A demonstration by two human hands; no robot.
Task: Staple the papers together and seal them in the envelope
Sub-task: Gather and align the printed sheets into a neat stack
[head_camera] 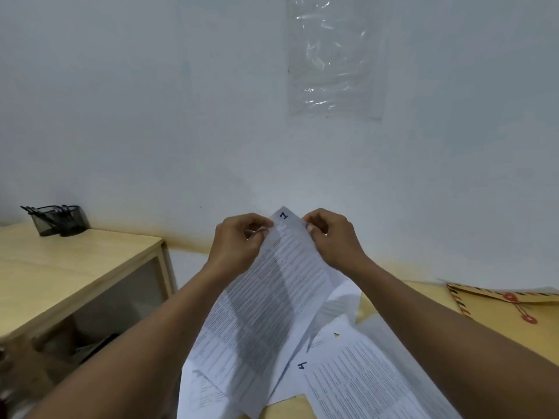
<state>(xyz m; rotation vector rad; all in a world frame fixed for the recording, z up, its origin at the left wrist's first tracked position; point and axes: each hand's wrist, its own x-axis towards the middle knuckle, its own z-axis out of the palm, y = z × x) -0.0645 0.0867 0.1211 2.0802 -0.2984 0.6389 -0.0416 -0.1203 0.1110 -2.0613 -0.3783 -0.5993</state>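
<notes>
I hold a printed sheet marked "1" up in front of me, tilted, its top corner pinched between both hands. My left hand grips the top edge from the left and my right hand grips it from the right. Something small and pale shows between my left fingers; I cannot tell what it is. Another printed sheet marked "4" lies flat on the desk below, with more white papers beside it. A tan envelope with red string buttons and a striped border lies at the right. No stapler is in view.
The wooden desk runs under the papers against a white wall. A lower wooden side table stands at the left with a black mesh pen holder on it. A clear plastic sleeve hangs on the wall.
</notes>
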